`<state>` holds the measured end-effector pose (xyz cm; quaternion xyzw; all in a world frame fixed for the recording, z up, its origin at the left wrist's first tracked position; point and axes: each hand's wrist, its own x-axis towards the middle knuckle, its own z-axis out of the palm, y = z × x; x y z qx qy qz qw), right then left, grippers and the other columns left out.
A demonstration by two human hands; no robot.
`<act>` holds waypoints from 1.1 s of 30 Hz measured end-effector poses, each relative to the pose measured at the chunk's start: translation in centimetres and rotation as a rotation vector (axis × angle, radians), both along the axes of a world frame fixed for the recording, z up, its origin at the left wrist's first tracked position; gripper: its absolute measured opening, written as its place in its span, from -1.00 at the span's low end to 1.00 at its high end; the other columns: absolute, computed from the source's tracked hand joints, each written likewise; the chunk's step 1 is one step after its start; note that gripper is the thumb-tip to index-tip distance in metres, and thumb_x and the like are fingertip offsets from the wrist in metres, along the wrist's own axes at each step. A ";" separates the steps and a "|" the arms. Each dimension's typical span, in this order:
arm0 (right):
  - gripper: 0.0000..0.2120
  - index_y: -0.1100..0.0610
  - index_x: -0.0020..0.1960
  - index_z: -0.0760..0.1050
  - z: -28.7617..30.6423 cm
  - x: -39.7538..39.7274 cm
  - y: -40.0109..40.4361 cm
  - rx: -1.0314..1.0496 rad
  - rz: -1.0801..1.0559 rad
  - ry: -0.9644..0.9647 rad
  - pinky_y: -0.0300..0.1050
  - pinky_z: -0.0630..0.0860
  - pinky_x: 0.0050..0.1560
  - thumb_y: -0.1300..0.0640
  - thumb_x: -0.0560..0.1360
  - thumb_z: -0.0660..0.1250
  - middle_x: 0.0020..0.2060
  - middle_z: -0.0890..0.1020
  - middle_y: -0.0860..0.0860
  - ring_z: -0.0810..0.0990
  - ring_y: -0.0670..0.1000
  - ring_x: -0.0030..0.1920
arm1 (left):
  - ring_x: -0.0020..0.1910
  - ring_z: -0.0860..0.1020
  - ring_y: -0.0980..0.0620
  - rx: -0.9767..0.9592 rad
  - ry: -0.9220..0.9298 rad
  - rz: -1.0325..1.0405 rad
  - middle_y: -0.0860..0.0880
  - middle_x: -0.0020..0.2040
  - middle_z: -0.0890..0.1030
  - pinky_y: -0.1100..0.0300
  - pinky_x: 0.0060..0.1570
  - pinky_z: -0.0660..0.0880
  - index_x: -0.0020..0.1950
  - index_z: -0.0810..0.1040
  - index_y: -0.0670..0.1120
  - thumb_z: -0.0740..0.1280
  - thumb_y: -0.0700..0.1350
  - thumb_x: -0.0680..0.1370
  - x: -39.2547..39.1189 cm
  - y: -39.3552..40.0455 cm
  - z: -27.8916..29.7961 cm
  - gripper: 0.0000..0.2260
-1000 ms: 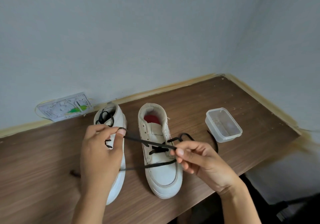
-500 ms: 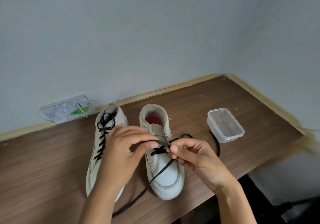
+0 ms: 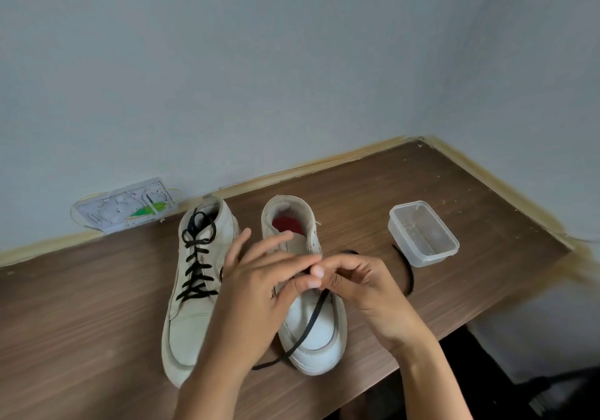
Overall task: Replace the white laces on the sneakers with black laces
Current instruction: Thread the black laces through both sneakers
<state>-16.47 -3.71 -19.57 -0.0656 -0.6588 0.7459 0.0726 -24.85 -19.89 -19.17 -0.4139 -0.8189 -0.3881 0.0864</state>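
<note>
1. Table (image 3: 97, 306): brown wood grain, set into a corner of pale walls.
2. Left sneaker (image 3: 194, 290): white, toe toward the viewer, fully threaded with a black lace (image 3: 196, 267) crossing up to the collar.
3. Right sneaker (image 3: 311, 328): white, just beside the first, red insole visible in the opening; its midsection is hidden under both hands.
4. Loose lace (image 3: 311, 319): black, running from the meeting fingertips down over the toe cap and off onto the table; another stretch curves on the table between this sneaker and the box.
5. Left hand (image 3: 256, 293): over the right sneaker, thumb and forefinger pinching the loose lace, remaining fingers spread upward.
6. Right hand (image 3: 363, 286): fingers curled, tips meeting the left hand's at the lace and pinching it.
7. Box (image 3: 423, 233): clear plastic, lidless, right of the sneakers.
8. Tray (image 3: 123, 207): clear moulded plastic, leaning on the wall behind the left sneaker.
</note>
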 end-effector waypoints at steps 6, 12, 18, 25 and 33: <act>-0.80 0.27 -0.05 0.67 -0.3 0.1 0.7 -0.009 -0.059 -0.026 -0.23 0.47 -0.03 0.12 0.48 0.42 -0.26 0.60 0.13 0.56 -0.03 -0.15 | 0.01 0.53 0.25 0.105 0.082 0.196 0.24 -0.10 0.62 0.02 0.42 0.20 -0.07 0.70 0.11 0.38 0.03 0.49 -0.6 -0.2 0.0 -0.89; -0.87 0.23 -0.09 0.69 -0.3 1.1 2.3 -0.018 -0.146 -0.040 -0.29 0.51 -0.07 0.20 0.46 0.39 -0.26 0.67 0.08 0.61 -0.09 -0.17 | -0.14 0.60 -0.03 0.065 0.044 0.539 0.10 -0.16 0.67 -0.06 0.26 0.34 -0.12 0.68 0.03 0.36 -0.02 0.48 -1.7 -2.9 0.4 -0.89; -0.89 0.04 -0.04 0.70 -1.2 1.1 3.0 0.244 -0.284 -0.145 -0.47 0.42 -0.20 0.18 0.50 0.41 -0.25 0.68 -0.13 0.57 -0.25 -0.26 | -0.06 0.58 -0.06 -0.110 0.009 0.730 0.09 -0.19 0.64 -0.06 0.33 0.21 -0.11 0.67 0.09 0.48 -0.11 0.45 -1.2 -3.6 0.2 -0.90; -0.86 0.07 -0.11 0.68 -0.8 0.0 1.0 0.153 -0.338 -0.004 -0.27 0.52 -0.11 0.11 0.34 0.51 -0.22 0.69 -0.01 0.63 -0.09 -0.16 | 0.09 0.47 0.22 0.103 -0.081 0.335 0.24 0.07 0.57 0.32 0.14 0.34 0.18 0.63 0.07 0.38 0.04 0.54 -0.9 -1.7 0.5 -0.77; -0.87 0.21 0.03 0.61 -0.8 -1.0 -0.7 0.012 -0.280 0.175 -0.07 0.56 -0.01 0.24 0.48 0.39 -0.20 0.67 0.19 0.65 0.09 -0.12 | -0.07 0.49 0.28 0.049 -0.056 0.185 0.25 -0.16 0.61 0.06 0.25 0.32 0.12 0.64 0.19 0.25 0.14 0.52 0.8 1.8 -0.3 -0.75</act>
